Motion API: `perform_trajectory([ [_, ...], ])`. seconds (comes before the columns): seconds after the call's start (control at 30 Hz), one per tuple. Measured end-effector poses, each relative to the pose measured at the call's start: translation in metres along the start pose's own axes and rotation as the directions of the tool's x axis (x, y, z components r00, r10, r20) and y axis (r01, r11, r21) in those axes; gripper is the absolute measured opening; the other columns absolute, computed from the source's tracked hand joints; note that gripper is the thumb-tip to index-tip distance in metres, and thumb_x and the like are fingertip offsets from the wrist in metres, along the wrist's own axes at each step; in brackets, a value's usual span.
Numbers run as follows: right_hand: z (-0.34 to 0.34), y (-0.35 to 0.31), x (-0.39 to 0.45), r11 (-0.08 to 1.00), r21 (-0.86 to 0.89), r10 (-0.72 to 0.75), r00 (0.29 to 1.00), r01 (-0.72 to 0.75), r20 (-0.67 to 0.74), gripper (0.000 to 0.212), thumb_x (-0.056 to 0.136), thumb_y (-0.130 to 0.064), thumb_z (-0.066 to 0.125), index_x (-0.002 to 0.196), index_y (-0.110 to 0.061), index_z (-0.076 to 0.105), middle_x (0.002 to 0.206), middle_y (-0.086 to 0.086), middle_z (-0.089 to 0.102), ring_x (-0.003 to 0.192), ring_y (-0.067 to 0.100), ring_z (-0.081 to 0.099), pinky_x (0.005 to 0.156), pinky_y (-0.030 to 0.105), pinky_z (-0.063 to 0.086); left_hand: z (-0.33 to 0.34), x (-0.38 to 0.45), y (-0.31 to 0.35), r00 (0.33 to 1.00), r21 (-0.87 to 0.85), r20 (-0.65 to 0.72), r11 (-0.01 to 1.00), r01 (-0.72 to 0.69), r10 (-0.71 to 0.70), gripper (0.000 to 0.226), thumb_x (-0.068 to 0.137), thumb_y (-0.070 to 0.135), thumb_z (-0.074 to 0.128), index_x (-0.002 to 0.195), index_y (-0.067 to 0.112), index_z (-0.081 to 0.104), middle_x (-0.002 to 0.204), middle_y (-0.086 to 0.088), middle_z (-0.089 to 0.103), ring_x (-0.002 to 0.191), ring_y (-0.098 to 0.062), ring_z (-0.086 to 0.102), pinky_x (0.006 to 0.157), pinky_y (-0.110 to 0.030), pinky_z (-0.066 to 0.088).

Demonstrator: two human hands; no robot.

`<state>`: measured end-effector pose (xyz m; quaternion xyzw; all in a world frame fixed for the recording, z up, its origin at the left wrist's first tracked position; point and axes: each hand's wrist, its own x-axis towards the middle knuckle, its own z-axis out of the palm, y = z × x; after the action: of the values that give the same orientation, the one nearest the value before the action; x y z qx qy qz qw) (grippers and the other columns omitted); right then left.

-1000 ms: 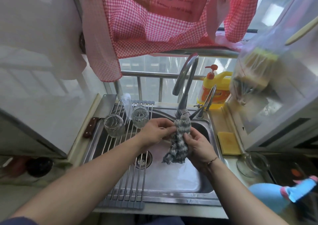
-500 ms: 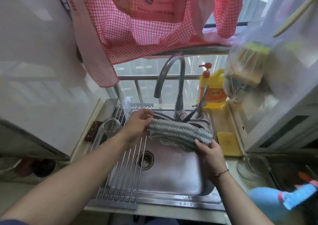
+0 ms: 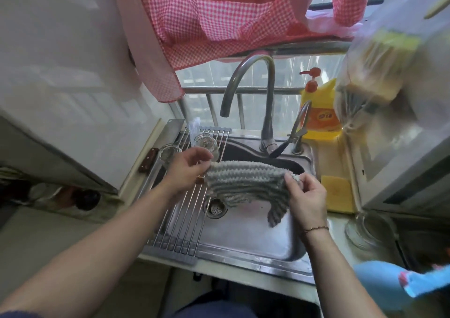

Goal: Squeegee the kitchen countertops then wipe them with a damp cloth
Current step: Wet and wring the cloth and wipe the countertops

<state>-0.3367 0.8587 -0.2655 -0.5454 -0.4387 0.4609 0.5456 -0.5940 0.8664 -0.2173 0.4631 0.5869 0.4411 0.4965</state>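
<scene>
Both hands were apart over the steel sink (image 3: 246,239), each clamped on one end of the grey striped cloth (image 3: 246,181). The left hand (image 3: 187,169) pinched the cloth's left edge above the roll-up drying rack (image 3: 180,222); the right hand (image 3: 308,196) pinched the right corner, thumb on top. The cloth was stretched sideways between them, held clear of the basin, one loose corner hanging by the right wrist. The drain strainer (image 3: 215,208) showed just below the cloth. The faucet (image 3: 255,93) arched behind, spout turned left. Two upturned glasses (image 3: 204,143) sat on the rack's far end. The yellow soap bottle (image 3: 321,113) stood behind the sink's right corner, and a yellow sponge (image 3: 337,193) lay on the tabletop (image 3: 338,225) right of the basin. A blue object (image 3: 399,286) at bottom right was blurred, possibly a glove or spray bottle. A red checked apron (image 3: 219,23) hung above.
</scene>
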Motion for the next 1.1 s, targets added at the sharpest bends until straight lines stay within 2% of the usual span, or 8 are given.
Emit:
perform_trajectory([
  [0.1,0.017,-0.027,0.002,0.996,0.021,-0.087,0.988,0.085,0.125,0.041,0.092,-0.008,0.062,0.062,-0.019,0.036,0.06,-0.003,0.032,0.058,0.009,0.032,0.053,0.022,0.03,-0.025,-0.011,-0.01,0.82,0.062,0.515,0.965,0.255,-0.25,0.025,0.082,-0.004,0.063,0.105,0.006,0.061,0.098,-0.012,0.06,0.09,-0.03,0.063,0.081,-0.045,0.057],
  [0.2,0.041,-0.047,-0.001,0.982,-0.067,-0.138,0.912,0.177,0.386,0.033,0.091,-0.017,0.064,0.066,-0.02,0.043,0.062,0.004,0.041,0.062,0.015,0.044,0.057,0.032,0.041,-0.032,-0.014,-0.021,0.646,0.306,0.647,0.914,0.266,-0.405,0.049,0.083,-0.005,0.059,0.128,0.013,0.053,0.107,-0.012,0.062,0.096,-0.03,0.064,0.094,-0.053,0.051],
  [0.33,0.08,-0.058,-0.011,0.947,-0.172,-0.08,0.716,0.272,0.693,0.026,0.089,-0.026,0.062,0.07,-0.034,0.046,0.063,-0.007,0.051,0.064,0.012,0.05,0.057,0.032,0.043,-0.024,-0.014,-0.008,0.751,0.072,0.646,0.99,0.122,-0.14,0.071,0.077,0.013,0.063,0.142,0.031,0.041,0.134,-0.002,0.055,0.12,-0.021,0.056,0.099,-0.042,0.048],
  [0.43,0.106,-0.064,-0.011,0.855,-0.308,-0.154,0.772,0.416,0.616,0.027,0.09,-0.025,0.063,0.073,-0.026,0.043,0.061,-0.004,0.053,0.06,0.018,0.053,0.057,0.036,0.046,-0.039,-0.014,0.004,0.741,-0.25,0.67,0.928,0.277,-0.041,0.052,0.085,0.011,0.054,0.136,0.019,0.049,0.125,-0.007,0.06,0.108,-0.02,0.06,0.09,-0.035,0.051],
  [0.63,0.137,-0.079,-0.014,0.625,-0.558,-0.152,0.787,0.545,0.598,0.035,0.084,-0.031,0.072,0.072,-0.032,0.039,0.053,-0.005,0.058,0.052,0.014,0.051,0.053,0.027,0.043,-0.102,-0.005,0.005,0.795,0.387,0.599,0.903,-0.185,-0.093,0.018,0.086,0.03,0.07,0.098,0.016,0.067,0.091,0.0,0.069,0.083,-0.009,0.067,0.073,-0.022,0.053],
  [0.8,0.126,-0.08,-0.032,0.636,-0.625,0.026,0.796,0.453,0.604,0.034,0.064,-0.034,0.087,0.088,-0.03,0.063,0.047,-0.006,0.057,0.042,0.007,0.05,0.047,0.022,0.045,-0.163,-0.001,0.006,0.774,0.526,0.628,0.778,-0.344,-0.083,0.02,0.079,0.039,0.074,0.075,0.027,0.059,0.07,0.016,0.058,0.064,0.004,0.055,0.06,-0.013,0.041],
  [0.97,0.109,-0.058,-0.048,0.758,-0.615,0.378,0.622,0.217,0.686,0.028,0.063,-0.036,0.087,0.074,-0.016,0.07,0.047,-0.006,0.052,0.044,0.002,0.041,0.046,0.018,0.036,-0.207,-0.003,-0.016,0.696,0.423,0.666,0.904,-0.059,-0.266,0.04,0.082,0.066,0.051,0.075,0.027,0.059,0.075,0.009,0.059,0.068,-0.008,0.057,0.064,-0.022,0.045],
  [1.1,0.095,-0.03,-0.042,0.901,-0.37,0.431,0.537,-0.225,0.725,0.037,0.062,-0.027,0.092,0.073,-0.009,0.061,0.061,0.012,0.049,0.057,0.019,0.044,0.052,0.028,0.039,-0.217,0.006,-0.036,0.732,0.404,0.628,0.915,-0.019,-0.262,0.027,0.082,0.055,0.058,0.07,0.031,0.055,0.073,0.013,0.053,0.071,-0.01,0.053,0.065,-0.023,0.043],
])
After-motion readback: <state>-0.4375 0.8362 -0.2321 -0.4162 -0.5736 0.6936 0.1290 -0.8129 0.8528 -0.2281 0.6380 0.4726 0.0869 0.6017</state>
